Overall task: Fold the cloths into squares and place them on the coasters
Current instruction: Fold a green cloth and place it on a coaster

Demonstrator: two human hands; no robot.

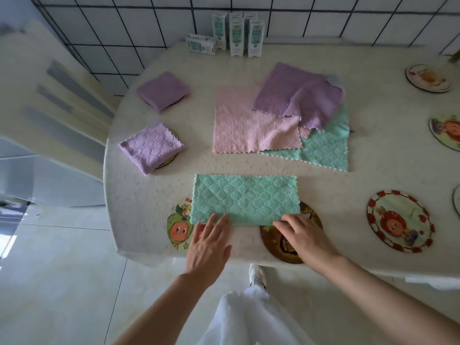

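A green cloth [245,199], folded into a long rectangle, lies near the table's front edge, overlapping an orange-character coaster [178,230] and a brown coaster [273,245]. My left hand [209,245] rests flat with its fingertips on the cloth's near left edge. My right hand [302,236] lies flat at the near right edge, fingers spread. Two purple cloths [163,90] [151,146], folded square, sit on coasters at the left. Unfolded purple [296,95], pink [251,130] and green [326,148] cloths overlap in a pile at the middle.
Bare coasters lie at the right: a red-rimmed one [400,221], one with an orange figure [446,130] and a pale one [428,78]. Several milk cartons [236,37] stand at the back by the tiled wall. The cream tablecloth [139,210] curves round the table's left edge.
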